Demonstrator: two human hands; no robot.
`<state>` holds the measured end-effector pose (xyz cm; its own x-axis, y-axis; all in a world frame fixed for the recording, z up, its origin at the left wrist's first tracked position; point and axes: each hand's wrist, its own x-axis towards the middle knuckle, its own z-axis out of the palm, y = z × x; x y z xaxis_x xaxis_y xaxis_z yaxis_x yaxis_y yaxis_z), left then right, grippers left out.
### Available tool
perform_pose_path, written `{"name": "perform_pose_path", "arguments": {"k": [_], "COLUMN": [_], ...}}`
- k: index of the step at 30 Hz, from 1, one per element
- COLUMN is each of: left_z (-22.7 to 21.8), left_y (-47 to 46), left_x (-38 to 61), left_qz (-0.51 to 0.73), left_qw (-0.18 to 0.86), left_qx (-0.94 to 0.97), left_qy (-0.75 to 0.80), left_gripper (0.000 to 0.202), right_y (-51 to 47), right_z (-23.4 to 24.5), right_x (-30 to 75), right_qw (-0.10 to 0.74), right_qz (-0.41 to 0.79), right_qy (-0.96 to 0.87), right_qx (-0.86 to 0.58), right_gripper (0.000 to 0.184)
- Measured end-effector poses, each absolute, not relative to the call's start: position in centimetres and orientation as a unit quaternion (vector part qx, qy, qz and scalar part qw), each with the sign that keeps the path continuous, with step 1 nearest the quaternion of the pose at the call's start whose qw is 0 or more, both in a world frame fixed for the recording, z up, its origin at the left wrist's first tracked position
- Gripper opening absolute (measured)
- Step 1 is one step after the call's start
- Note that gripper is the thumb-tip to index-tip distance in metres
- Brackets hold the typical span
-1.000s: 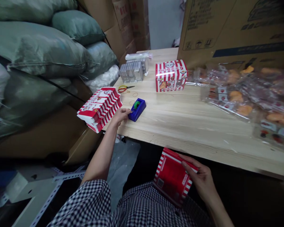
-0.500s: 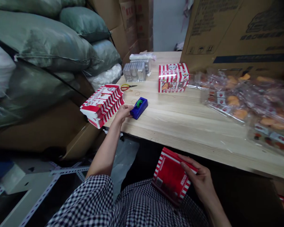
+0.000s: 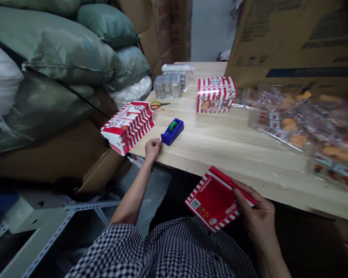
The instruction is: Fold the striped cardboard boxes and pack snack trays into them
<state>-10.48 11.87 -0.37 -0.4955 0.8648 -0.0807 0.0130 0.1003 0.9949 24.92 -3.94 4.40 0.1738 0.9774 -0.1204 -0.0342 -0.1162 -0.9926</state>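
My left hand (image 3: 152, 148) is curled into a pinch at the near edge of the wooden table (image 3: 234, 146), just in front of a blue tape dispenser (image 3: 172, 131); what its fingers hold is too small to make out. My right hand (image 3: 256, 216) grips a red-and-white striped carton (image 3: 216, 199), held tilted over my lap below the table edge. A stack of flat striped cartons (image 3: 128, 125) lies at the table's left corner, close to my left hand. An assembled striped box (image 3: 216, 94) stands further back.
Clear bags of orange snacks (image 3: 304, 123) cover the table's right side. Scissors (image 3: 159, 104), rubber bands and clear plastic trays (image 3: 169, 83) lie at the back. A large cardboard box (image 3: 295, 38) stands behind. Green sacks (image 3: 60, 54) pile up on the left.
My left hand has drawn back from the tape dispenser toward the table edge with fingers pinched. My right hand has raised and tilted the striped carton flatter.
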Motion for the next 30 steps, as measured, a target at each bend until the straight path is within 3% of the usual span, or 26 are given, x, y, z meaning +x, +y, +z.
{"name": "perform_pose_path", "arguments": {"k": [4, 7, 12, 14, 19, 22, 25, 30], "left_z": [2.6, 6.8, 13.1, 14.1, 12.7, 11.1, 10.2, 9.9], "left_y": [9.2, 6.6, 3.2, 2.7, 3.4, 4.3, 4.8, 4.7], "left_x": [-8.0, -4.3, 3.2, 5.7, 9.5, 10.2, 10.3, 10.5], "left_qz": [0.586, 0.592, 0.601, 0.586, 0.564, 0.559, 0.554, 0.552], "left_qw": [0.367, 0.406, 0.493, 0.532, 0.612, 0.618, 0.629, 0.631], "left_qx": [0.382, 0.445, 0.484, 0.48, 0.42, 0.396, 0.382, 0.386], "left_qy": [0.613, 0.536, 0.401, 0.378, 0.362, 0.386, 0.389, 0.385], "left_gripper": [0.02, 0.021, 0.009, 0.014, 0.074, 0.075, 0.071, 0.065], "right_y": [-3.8, -2.7, 0.8, 1.7, 1.8, 1.7, 1.7, 2.1], "right_z": [9.0, 11.0, 9.5, 8.6, 8.0, 7.9, 7.9, 8.8], "right_x": [24.3, 23.6, 23.4, 23.6, 23.8, 23.6, 23.7, 25.0], "right_qw": [0.596, 0.639, 0.59, 0.58, 0.577, 0.593, 0.604, 0.506], "right_qz": [0.321, 0.204, 0.175, 0.167, 0.135, 0.134, 0.127, 0.104], "right_qy": [-0.485, -0.543, -0.639, -0.647, -0.645, -0.63, -0.625, -0.731], "right_qx": [-0.553, -0.505, -0.461, -0.465, -0.482, -0.484, -0.478, -0.446], "right_gripper": [0.023, 0.03, 0.03, 0.03, 0.032, 0.035, 0.053, 0.055]}}
